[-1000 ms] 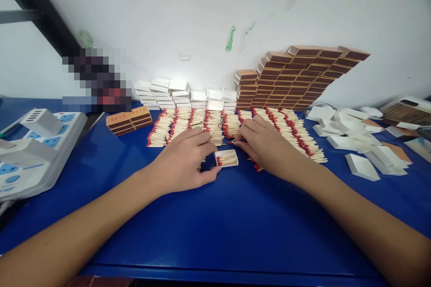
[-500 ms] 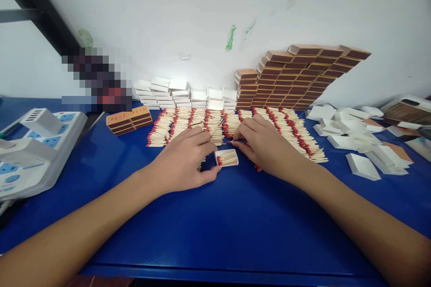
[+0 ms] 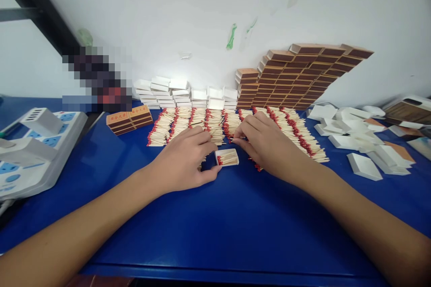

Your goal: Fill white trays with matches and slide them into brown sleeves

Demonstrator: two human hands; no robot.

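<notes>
Two hands [image 3: 183, 161], many matches [image 3: 183, 119], one power strip [image 3: 59, 156]

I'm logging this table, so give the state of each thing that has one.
Held tray: open, partly filled
Loose matches: laid in rows
Left hand: gripping tray
Right hand: curled, grip unclear
Back white trays: stacked
Right-side white trays: jumbled
Back brown matchboxes: stacked
Left-side brown matchboxes: stacked
Adapters: on power strip

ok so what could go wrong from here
The small tray pinched by the left hand is open-topped, so a tilt could spill its matches. The right hand is close to the loose match rows, so a brush could scatter them. The high stack of brown matchboxes might topple if knocked.
</notes>
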